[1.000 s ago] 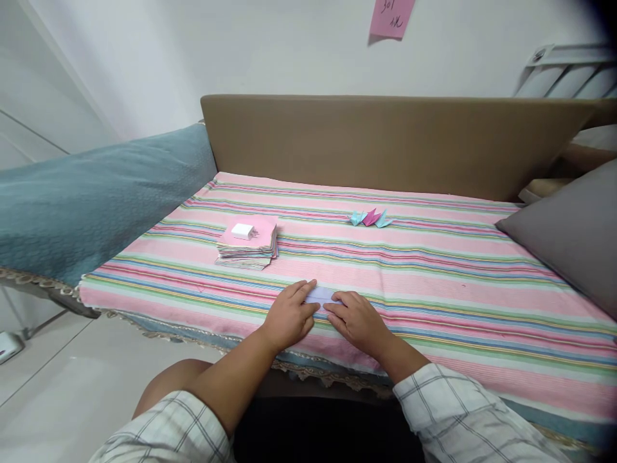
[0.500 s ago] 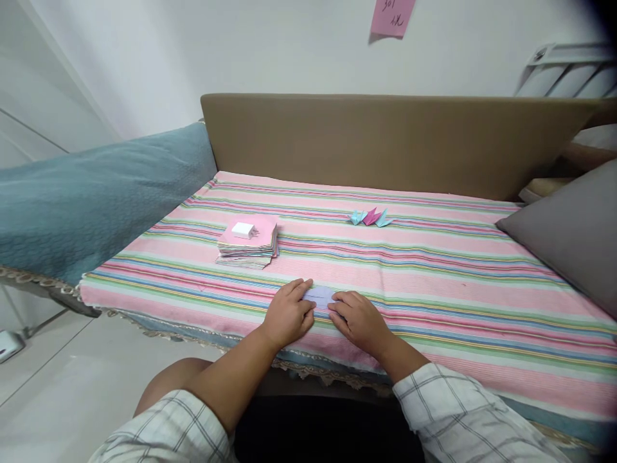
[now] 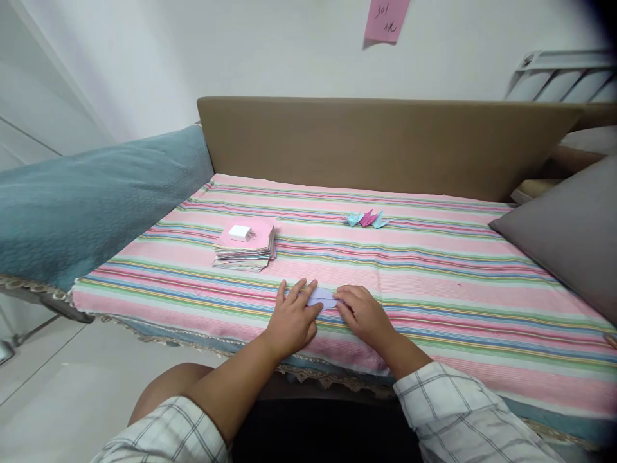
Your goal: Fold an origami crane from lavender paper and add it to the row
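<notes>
A folded piece of lavender paper (image 3: 324, 297) lies on the striped cloth, narrow and lengthwise, with a crease along its middle. My left hand (image 3: 293, 319) rests over its left part with the fingers spread and pressed flat, hiding that end. At the right tip, the fingers of my right hand (image 3: 365, 315) are closed in a pinch on the paper. Farther back sit three small folded paper figures, two light blue and one magenta (image 3: 369, 218). To the left stands a stack of coloured paper sheets (image 3: 245, 247), topped by a white plug adapter (image 3: 240, 233).
The pink striped cloth (image 3: 424, 251) covers the seat up to a brown backrest (image 3: 385, 148). A teal-covered armrest (image 3: 96, 170) bounds the left, a grey cushion (image 3: 563, 225) the right. A pink note (image 3: 386, 19) hangs on the wall. Something like fingertips shows at the right edge.
My left hand has gone from gripping the paper's left end to lying spread over it. The paper looks narrower and more pointed at the right. The camera view has shifted slightly.
</notes>
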`<state>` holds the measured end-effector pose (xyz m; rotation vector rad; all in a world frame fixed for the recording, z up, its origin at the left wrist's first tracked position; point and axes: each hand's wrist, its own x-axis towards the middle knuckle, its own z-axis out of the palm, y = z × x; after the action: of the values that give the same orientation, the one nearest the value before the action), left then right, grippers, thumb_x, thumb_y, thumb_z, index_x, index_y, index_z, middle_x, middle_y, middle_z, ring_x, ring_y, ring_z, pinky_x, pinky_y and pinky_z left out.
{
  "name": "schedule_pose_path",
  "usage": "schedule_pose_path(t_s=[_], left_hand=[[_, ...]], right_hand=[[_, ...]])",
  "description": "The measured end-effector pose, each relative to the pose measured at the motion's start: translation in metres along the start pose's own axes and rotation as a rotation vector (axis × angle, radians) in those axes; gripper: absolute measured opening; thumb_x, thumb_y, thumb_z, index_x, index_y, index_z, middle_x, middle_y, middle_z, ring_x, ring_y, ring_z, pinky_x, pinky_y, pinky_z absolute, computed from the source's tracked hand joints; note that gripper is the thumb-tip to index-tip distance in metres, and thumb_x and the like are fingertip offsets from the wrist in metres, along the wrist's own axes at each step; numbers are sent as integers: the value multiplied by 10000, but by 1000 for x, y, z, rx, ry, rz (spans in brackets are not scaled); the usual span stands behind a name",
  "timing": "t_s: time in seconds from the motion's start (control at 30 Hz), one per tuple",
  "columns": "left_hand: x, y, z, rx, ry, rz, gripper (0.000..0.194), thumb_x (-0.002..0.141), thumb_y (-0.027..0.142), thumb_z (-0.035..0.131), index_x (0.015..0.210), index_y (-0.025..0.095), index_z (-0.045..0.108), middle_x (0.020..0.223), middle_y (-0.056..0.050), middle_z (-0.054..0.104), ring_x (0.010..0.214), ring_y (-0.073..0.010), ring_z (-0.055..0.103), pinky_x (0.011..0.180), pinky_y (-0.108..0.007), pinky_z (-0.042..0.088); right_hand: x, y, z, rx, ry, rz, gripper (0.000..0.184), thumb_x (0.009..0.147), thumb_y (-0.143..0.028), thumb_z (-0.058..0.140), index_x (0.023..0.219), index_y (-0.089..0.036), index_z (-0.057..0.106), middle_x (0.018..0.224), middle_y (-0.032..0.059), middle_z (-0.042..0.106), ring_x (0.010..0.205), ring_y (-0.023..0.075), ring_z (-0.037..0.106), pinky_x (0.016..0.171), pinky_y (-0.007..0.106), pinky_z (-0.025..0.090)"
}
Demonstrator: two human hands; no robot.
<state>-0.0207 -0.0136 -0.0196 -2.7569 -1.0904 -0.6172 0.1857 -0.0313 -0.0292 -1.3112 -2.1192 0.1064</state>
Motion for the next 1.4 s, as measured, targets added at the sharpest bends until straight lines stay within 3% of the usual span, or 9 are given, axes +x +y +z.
schedule_pose_path(t_s=[0.2, 0.5, 0.67, 0.87, 1.0, 1.07, 1.17, 1.27, 1.4], left_hand=[[1, 1, -1, -11, -5, -19, 320, 729, 213, 564, 1033, 275, 643, 1402, -76, 404, 1298, -327, 309, 1054, -614, 121], [5, 2, -3, -1, 5, -43, 226, 733, 230, 557, 934, 259, 656, 1419, -67, 384, 1314, -315, 292, 1065, -600, 85], [7, 1, -3, -11, 25, -74, 206, 758, 227, 537, 923, 246, 659, 1408, -72, 399, 1303, -318, 307, 1062, -603, 100], [6, -1, 1, -52, -26, -143, 228, 808, 338, 531, 992, 261, 642, 1425, -79, 370, 1301, -326, 304, 1034, -609, 169], [7, -1, 1, -74, -58, -154, 315, 798, 490, 542, 980, 251, 639, 1423, -91, 369, 1297, -337, 304, 1028, -600, 196], [7, -1, 0, -78, -68, -150, 404, 750, 566, 571, 990, 247, 632, 1425, -100, 362, 1296, -347, 298, 1029, -598, 196], [7, 0, -1, -81, -90, -148, 563, 649, 654, 617, 1030, 239, 613, 1434, -117, 342, 1295, -368, 286, 1027, -604, 192], [7, 2, 0, -84, -114, -154, 616, 599, 639, 665, 1054, 230, 594, 1448, -123, 312, 1293, -376, 279, 1025, -599, 200], [7, 3, -1, -99, -147, -165, 546, 612, 506, 704, 1065, 228, 580, 1464, -115, 277, 1296, -368, 274, 1025, -595, 206]], right_hand=[[0, 8, -3, -22, -35, 71, 261, 839, -135, 434, 1005, -189, 628, 988, 63, 665, 941, 202, 568, 853, 369, 456], [0, -3, -10, 83, -119, 168, 256, 846, -165, 416, 955, -208, 644, 928, 40, 667, 888, 195, 574, 796, 336, 452], [-2, -13, -10, 149, -167, 137, 228, 828, -146, 428, 897, -206, 637, 883, 27, 665, 855, 185, 576, 770, 319, 439], [-3, -21, -2, 190, -190, 11, 221, 796, -109, 425, 861, -202, 615, 822, 24, 644, 790, 175, 553, 737, 308, 428], [0, -10, -2, 164, -115, 52, 220, 796, -108, 416, 859, -200, 605, 828, 37, 629, 808, 182, 547, 730, 312, 439], [2, -3, -3, 105, -46, 88, 228, 789, -95, 419, 867, -196, 607, 862, 50, 622, 854, 192, 539, 767, 332, 439], [5, 5, -3, 63, -57, 67, 235, 786, -98, 446, 908, -206, 615, 904, 49, 633, 877, 196, 540, 778, 344, 445], [5, 5, -2, 62, -84, 32, 252, 791, -101, 458, 952, -214, 616, 923, 45, 647, 878, 196, 548, 787, 355, 449], [5, 3, -2, 59, -77, 7, 260, 781, -90, 470, 958, -201, 625, 908, 57, 632, 874, 200, 542, 784, 357, 454]])
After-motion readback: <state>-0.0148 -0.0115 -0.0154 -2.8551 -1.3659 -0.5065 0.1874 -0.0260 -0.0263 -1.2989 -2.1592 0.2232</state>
